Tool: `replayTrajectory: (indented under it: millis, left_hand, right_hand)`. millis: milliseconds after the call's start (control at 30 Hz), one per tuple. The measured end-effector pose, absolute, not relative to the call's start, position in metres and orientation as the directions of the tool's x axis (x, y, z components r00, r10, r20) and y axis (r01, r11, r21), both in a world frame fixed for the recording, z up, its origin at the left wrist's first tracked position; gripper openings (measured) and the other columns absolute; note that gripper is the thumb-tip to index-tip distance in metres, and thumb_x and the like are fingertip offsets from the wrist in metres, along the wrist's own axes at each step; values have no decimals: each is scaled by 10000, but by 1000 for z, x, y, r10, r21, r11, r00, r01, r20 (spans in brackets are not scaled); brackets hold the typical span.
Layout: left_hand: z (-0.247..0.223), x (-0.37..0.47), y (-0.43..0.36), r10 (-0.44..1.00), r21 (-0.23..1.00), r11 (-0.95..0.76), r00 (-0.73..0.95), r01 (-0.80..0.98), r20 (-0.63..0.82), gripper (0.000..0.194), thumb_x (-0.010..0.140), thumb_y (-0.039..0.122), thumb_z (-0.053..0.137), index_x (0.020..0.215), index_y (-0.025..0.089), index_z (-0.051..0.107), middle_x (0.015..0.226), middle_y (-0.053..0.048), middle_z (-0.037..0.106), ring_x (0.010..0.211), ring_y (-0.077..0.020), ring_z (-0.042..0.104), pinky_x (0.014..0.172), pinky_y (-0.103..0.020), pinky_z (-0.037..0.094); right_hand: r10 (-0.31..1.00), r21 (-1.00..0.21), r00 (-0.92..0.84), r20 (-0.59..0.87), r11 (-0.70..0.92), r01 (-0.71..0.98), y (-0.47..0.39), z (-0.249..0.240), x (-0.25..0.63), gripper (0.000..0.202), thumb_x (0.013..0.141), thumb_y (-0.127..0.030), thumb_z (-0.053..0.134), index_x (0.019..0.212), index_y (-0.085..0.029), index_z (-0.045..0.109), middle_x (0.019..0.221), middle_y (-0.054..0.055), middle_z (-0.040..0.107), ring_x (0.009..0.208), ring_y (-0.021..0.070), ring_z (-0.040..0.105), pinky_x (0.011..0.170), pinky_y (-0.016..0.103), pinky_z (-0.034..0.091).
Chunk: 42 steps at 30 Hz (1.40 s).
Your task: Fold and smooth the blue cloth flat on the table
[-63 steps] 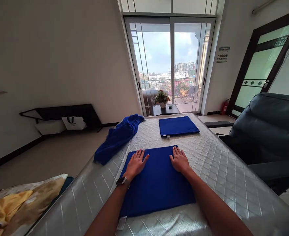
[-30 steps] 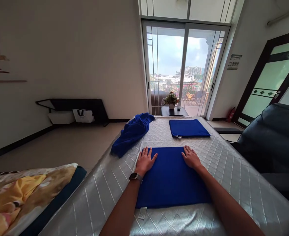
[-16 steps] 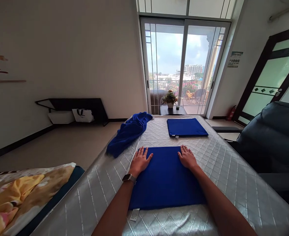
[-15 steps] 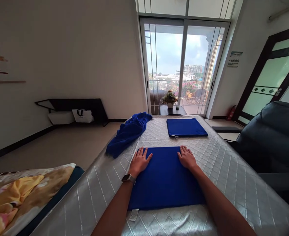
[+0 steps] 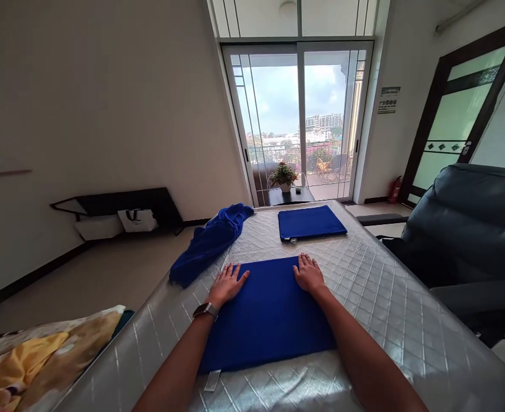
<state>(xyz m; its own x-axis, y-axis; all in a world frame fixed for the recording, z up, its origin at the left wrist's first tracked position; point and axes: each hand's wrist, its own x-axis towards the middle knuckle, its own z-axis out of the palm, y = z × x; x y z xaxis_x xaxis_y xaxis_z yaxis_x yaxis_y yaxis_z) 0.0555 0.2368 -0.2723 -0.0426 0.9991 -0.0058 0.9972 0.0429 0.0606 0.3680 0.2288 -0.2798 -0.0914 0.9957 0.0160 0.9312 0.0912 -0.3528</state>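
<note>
A folded blue cloth (image 5: 269,315) lies flat on the quilted silver mattress (image 5: 377,292), a white label poking out at its near left corner. My left hand (image 5: 227,284), with a watch on the wrist, rests palm down on the cloth's far left corner, fingers spread. On the far right corner lies my right hand (image 5: 310,273), flat with fingers stretched out. Beyond the hands is a second folded blue cloth (image 5: 311,222), with small labels at its near edge. A crumpled blue cloth (image 5: 213,243) drapes over the mattress's left edge.
A dark leather chair (image 5: 480,223) stands to the right. Patterned bedding (image 5: 50,355) lies at the lower left. By the glass sliding door, a potted plant (image 5: 285,176) sits on a small table. A dark low rack (image 5: 119,206) with a white bag is against the wall.
The view has turned slightly to the right and tilted, so everything sits further left. Both hands keep their places on the cloth.
</note>
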Motion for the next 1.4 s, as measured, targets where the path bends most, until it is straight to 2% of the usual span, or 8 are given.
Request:
replayTrajectory:
  millis: [133, 267, 367, 500, 700, 800, 1033, 1400]
  left_hand:
    - [-260, 78, 244, 993, 1, 69, -68, 998, 98, 835, 1005, 659, 204, 1574, 66, 349, 1641, -241, 316, 1539, -359, 264, 1231, -513, 238]
    - [-260, 144, 246, 968, 26, -195, 188, 980, 165, 753, 1031, 618, 187, 1555, 121, 403, 1644, -168, 357, 1546, -280, 271, 1246, -444, 244]
    - [-271, 201, 243, 917, 95, -372, 350, 923, 190, 711, 1046, 583, 209, 1531, 118, 441, 1625, -171, 394, 1531, -277, 309, 1244, -436, 262]
    - [-290, 246, 237, 876, 153, -467, 433, 871, 213, 601, 1074, 445, 190, 1538, 153, 437, 1606, -161, 430, 1515, -267, 348, 1233, -474, 292]
    - [-296, 220, 232, 906, 146, -403, 371, 903, 206, 638, 1062, 509, 204, 1563, 168, 401, 1616, -158, 411, 1528, -286, 317, 1236, -497, 277]
    - [-290, 180, 232, 944, 129, -316, 297, 940, 147, 668, 1049, 562, 207, 1575, 189, 382, 1645, -139, 360, 1543, -278, 279, 1249, -493, 246]
    - [-284, 68, 232, 993, 88, -87, 78, 992, 93, 744, 1034, 608, 214, 1591, 128, 325, 1673, -164, 273, 1558, -286, 230, 1254, -499, 211]
    - [-292, 49, 228, 986, 126, -64, 44, 990, 160, 764, 1021, 611, 260, 1589, 104, 323, 1665, -187, 285, 1556, -315, 226, 1247, -504, 232]
  right_hand:
    - [996, -371, -87, 22, 89, 924, 228, -279, 368, 691, 1041, -430, 210, 1625, -61, 205, 1696, 92, 177, 1573, 197, 105, 1261, 384, 58]
    - [995, -375, -85, 42, 95, 922, 228, -279, 367, 687, 1040, -428, 235, 1620, -61, 232, 1689, 111, 206, 1571, 203, 121, 1260, 381, 59]
    - [994, -359, -89, 63, 106, 927, 227, -281, 368, 652, 1040, -384, 248, 1620, -86, 254, 1685, 107, 224, 1566, 204, 148, 1259, 383, 77]
    - [989, -317, -142, 50, 151, 937, 226, -283, 372, 620, 1018, -249, 269, 1623, -118, 264, 1696, 85, 189, 1570, 192, 128, 1258, 368, 82]
    - [992, -327, -108, 69, 125, 937, 226, -282, 370, 629, 1043, -341, 261, 1620, -91, 259, 1687, 108, 222, 1567, 205, 146, 1259, 373, 83]
    - [994, -341, -84, 72, 103, 934, 226, -281, 367, 658, 1047, -398, 249, 1612, -60, 260, 1683, 111, 234, 1565, 213, 155, 1261, 384, 82]
    - [995, -324, -80, 52, 92, 941, 227, -283, 368, 658, 1050, -412, 239, 1619, -84, 253, 1689, 85, 212, 1566, 188, 145, 1258, 360, 75]
    - [998, -259, -68, 6, 68, 964, 230, -285, 367, 657, 1052, -431, 218, 1630, -119, 228, 1697, 60, 181, 1570, 185, 123, 1262, 402, 76]
